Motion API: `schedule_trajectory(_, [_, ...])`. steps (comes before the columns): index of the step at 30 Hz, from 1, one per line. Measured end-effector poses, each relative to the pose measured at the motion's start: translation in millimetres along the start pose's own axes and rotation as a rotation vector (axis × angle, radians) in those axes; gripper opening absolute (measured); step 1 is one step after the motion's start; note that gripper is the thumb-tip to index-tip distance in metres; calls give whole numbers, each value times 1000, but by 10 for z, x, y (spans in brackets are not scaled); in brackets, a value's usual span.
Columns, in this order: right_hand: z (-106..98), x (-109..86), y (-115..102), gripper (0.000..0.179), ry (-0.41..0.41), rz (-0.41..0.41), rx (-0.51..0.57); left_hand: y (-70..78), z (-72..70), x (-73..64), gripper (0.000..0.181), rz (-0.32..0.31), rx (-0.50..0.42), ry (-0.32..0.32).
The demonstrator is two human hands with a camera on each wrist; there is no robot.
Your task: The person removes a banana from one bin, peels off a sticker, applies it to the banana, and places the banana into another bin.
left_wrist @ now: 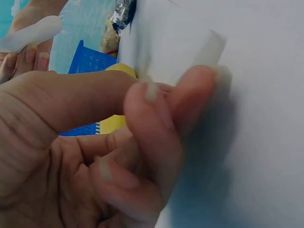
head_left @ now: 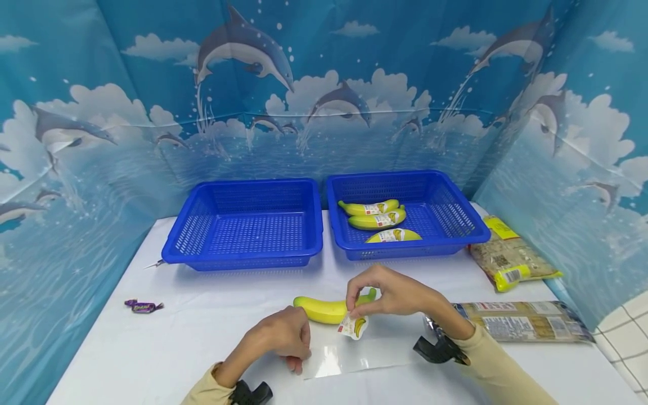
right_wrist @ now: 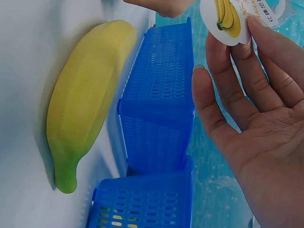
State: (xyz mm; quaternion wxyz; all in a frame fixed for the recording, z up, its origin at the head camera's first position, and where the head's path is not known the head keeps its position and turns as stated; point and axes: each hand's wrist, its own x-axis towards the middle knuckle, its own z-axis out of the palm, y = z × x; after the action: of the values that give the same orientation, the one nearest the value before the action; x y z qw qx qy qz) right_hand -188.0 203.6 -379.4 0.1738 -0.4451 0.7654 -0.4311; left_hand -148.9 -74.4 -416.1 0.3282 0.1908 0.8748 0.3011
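Observation:
Between thumb and fingers, my right hand (head_left: 392, 292) pinches a white sticker (head_left: 352, 327) printed with bananas, held up over the table. Just behind it lies a yellow banana (head_left: 324, 310) with a green stem, bare of any label on the side seen in the right wrist view. A clear plastic sheet (head_left: 364, 355) is spread on the table in front of the banana. My left hand (head_left: 286, 337) pinches this sheet's left end; in the left wrist view a translucent corner (left_wrist: 211, 47) sticks out past the fingertips.
Two blue baskets stand at the back: the left basket (head_left: 243, 261), and the right basket (head_left: 415, 250) with three labelled bananas (head_left: 377, 219). On the right lie a yellow-edged bag (head_left: 511, 253) and a long clear packet (head_left: 526, 323). A purple-wrapped candy (head_left: 144, 307) lies at left.

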Motion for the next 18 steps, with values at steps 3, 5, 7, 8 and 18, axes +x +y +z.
schedule_trajectory(3, [-4,39,20,6,-6,-17,30,-17,-18,-16,30,-36,48,-9])
schedule_trajectory(5, [-6,69,36,5,-10,-37,46,-23,-33,-26,30,-55,79,-13])
schedule_trajectory(7, [-10,99,53,4,-9,-55,41,-26,-49,-36,30,-77,105,-13])
schedule_trajectory(8, [-13,114,61,4,-7,-61,35,-29,-56,-42,30,-85,116,-9])
schedule_trajectory(18, [-17,258,152,6,24,17,14,-40,-135,-72,32,-115,94,35])
